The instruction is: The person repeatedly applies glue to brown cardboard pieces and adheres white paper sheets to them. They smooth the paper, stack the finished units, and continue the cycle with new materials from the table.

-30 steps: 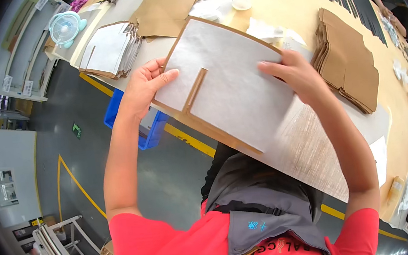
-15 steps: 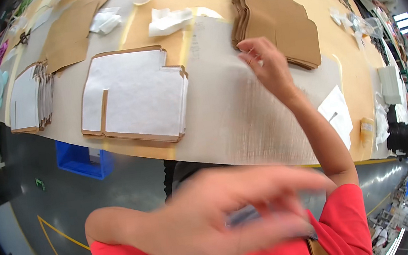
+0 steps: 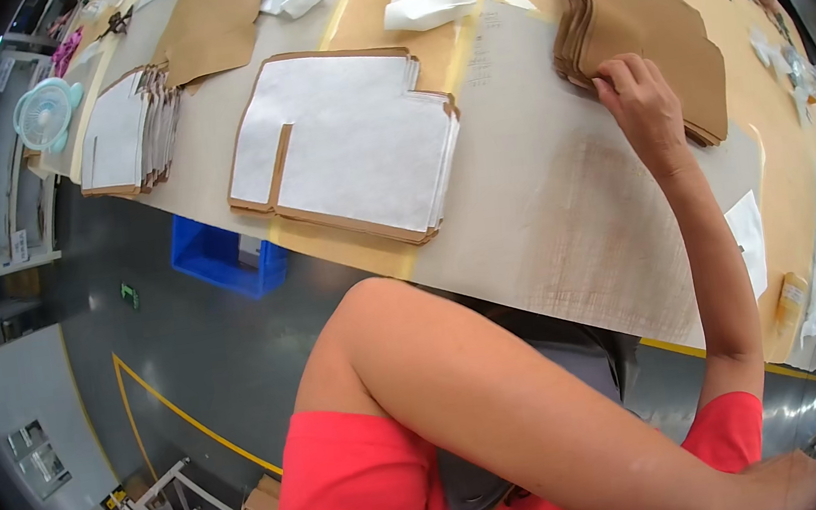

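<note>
My right hand (image 3: pixel 640 98) is up on the stack of brown cardboard cut-outs (image 3: pixel 649 26) at the far right of the long beige worktable (image 3: pixel 566 227), fingers curled down and pinching at the near edge of the top sheets. Can't quite tell if one sheet is actually lifted yet.

My left hand (image 3: pixel 791 483) is way down at the bottom right corner, arm swung across my red shirt, and it's mostly cut off by the rim, so I can't tell if it's open or closed.

Just left of centre on the table sits the white-faced flat pile with brown edges and a notched corner (image 3: pixel 345 146), well apart from the right hand. Further left there's another smaller white-faced pile (image 3: pixel 122 131), and a pale green desk fan (image 3: pixel 44 110) beside it. Crumpled white paper (image 3: pixel 430 6) lies near the table's far edge, and a blue plastic bin (image 3: pixel 228 260) sits on the floor under the table.
</note>
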`<state>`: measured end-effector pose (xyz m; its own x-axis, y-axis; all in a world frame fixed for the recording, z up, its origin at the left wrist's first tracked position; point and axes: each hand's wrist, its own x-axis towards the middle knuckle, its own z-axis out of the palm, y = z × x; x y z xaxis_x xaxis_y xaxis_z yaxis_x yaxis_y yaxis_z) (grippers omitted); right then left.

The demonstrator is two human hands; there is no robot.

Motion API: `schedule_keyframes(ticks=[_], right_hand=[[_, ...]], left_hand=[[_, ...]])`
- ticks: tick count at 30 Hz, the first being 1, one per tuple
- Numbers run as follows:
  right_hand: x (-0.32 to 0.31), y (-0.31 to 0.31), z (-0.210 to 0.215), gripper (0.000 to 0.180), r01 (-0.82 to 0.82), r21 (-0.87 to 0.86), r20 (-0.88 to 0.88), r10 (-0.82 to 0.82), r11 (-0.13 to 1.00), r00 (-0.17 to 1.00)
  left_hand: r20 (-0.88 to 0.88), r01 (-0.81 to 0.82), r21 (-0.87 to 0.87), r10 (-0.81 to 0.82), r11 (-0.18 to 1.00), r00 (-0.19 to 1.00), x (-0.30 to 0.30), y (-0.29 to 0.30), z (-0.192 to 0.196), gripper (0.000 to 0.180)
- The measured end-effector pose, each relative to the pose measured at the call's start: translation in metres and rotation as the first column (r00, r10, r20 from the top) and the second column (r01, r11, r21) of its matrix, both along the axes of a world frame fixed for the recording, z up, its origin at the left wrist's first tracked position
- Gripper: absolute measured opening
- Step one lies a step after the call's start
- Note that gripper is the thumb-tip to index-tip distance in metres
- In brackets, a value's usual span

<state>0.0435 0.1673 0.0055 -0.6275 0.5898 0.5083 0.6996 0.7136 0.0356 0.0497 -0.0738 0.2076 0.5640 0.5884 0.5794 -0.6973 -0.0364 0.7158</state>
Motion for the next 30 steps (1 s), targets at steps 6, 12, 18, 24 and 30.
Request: schedule_keyframes(ticks=[6,12,18,24,30], right_hand=[[-0.003,0.004,-0.004,0.007,-0.040,0.098,0.050,0.035,0.994,0.998],[0.004,0.004,0.003,0.004,-0.017,0.039,-0.015,0.017,0.999,1.000],[0.004,0.006,0.003,0.003,-0.011,-0.155,-0.152,-0.013,0.988,0.988],[0.040,0.026,0.022,0.016,-0.331,-0.831,-0.555,-0.626,0.448,0.548],[0.044,0.019,0.017,0.016,-0.375,-0.664,-0.746,-0.535,0.647,0.397]], left_hand=[[-0.271,0.045,-0.307,-0.133,0.951,0.953,-0.041,0.008,-0.055,0.019],[-0.460,0.026,-0.351,-0.196,0.936,0.866,-0.116,0.048,-0.081,0.026],[-0.603,-0.166,-0.434,-0.148,0.886,0.784,-0.153,0.073,-0.115,0.031],[-0.763,-0.466,-0.390,0.004,0.794,0.646,-0.181,0.142,-0.153,0.029],[-0.691,-0.673,-0.498,0.218,0.547,0.689,-0.169,0.234,-0.162,0.047]])
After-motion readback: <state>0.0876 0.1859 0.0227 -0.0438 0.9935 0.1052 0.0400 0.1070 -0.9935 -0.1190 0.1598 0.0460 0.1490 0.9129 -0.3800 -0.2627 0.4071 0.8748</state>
